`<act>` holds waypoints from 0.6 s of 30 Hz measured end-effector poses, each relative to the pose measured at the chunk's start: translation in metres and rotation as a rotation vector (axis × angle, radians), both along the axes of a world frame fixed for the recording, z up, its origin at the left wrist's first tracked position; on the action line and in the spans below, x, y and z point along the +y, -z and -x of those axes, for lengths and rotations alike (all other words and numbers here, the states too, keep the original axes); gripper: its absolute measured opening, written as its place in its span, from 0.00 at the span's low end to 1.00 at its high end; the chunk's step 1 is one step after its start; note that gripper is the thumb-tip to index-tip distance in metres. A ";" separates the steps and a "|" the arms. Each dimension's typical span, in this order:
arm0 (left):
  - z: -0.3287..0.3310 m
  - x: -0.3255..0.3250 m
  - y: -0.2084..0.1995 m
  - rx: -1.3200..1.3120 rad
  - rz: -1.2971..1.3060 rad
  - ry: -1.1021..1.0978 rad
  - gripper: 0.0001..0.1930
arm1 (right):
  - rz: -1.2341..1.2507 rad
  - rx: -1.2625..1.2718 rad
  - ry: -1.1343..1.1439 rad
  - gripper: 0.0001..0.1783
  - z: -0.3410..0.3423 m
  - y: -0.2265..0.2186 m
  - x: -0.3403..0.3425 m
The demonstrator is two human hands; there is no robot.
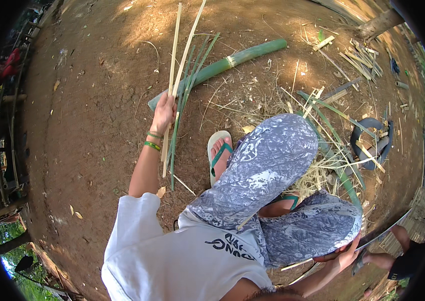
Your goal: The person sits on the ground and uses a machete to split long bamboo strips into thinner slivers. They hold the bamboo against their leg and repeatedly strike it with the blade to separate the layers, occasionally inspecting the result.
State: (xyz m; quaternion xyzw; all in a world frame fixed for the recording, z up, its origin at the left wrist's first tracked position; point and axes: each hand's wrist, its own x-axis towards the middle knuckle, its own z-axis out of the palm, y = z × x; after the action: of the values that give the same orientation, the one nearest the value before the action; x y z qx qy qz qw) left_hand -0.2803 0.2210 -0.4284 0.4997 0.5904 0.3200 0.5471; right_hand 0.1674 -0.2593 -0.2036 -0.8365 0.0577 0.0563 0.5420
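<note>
A thick green bamboo pole lies on the bare dirt ground in the upper middle of the frame, slanting from upper right down to the left. To its right, in the upper right and centre right, a litter of split offcuts and dry shavings covers the ground, with a dark ring-shaped object beside it. The person's raised knee in patterned trousers fills the centre and hides much of the shavings behind it; one foot in a green-strapped sandal shows just left of the knee.

The left hand is stretched out toward the upper middle, arm nearly straight, two green bands on the wrist. It is closed in a fist round a bundle of strips: two pale ones reaching to the top edge and several thin green ones, too close together to count, all fanning upward and crossing over the pole's lower end. Their short ends hang below the fist.

The right hand sits low at the lower right, beside the other knee, fingers curled round the handle of a long blade that points toward the right edge. A second person's leg lies just beyond it, very near the blade.
</note>
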 end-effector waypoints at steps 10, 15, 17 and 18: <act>-0.006 -0.069 0.112 0.834 -0.248 -0.148 0.26 | -0.090 0.043 -0.226 0.25 -0.004 -0.004 0.005; -0.015 -0.059 0.106 0.686 -0.239 -0.178 0.15 | -0.098 -0.040 -0.175 0.25 0.003 -0.001 0.015; -0.005 -0.065 0.087 0.567 -0.242 -0.260 0.14 | -0.096 -0.039 -0.177 0.25 0.001 0.000 0.014; 0.006 -0.068 0.079 0.578 -0.253 -0.302 0.14 | -0.093 -0.040 -0.182 0.25 0.001 0.001 0.012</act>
State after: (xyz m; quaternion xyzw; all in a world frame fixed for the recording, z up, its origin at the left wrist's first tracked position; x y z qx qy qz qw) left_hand -0.2867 0.1530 -0.5078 0.5404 0.7439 0.3131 0.2376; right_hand 0.1664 -0.2473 -0.2045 -0.8133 -0.0319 0.0914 0.5738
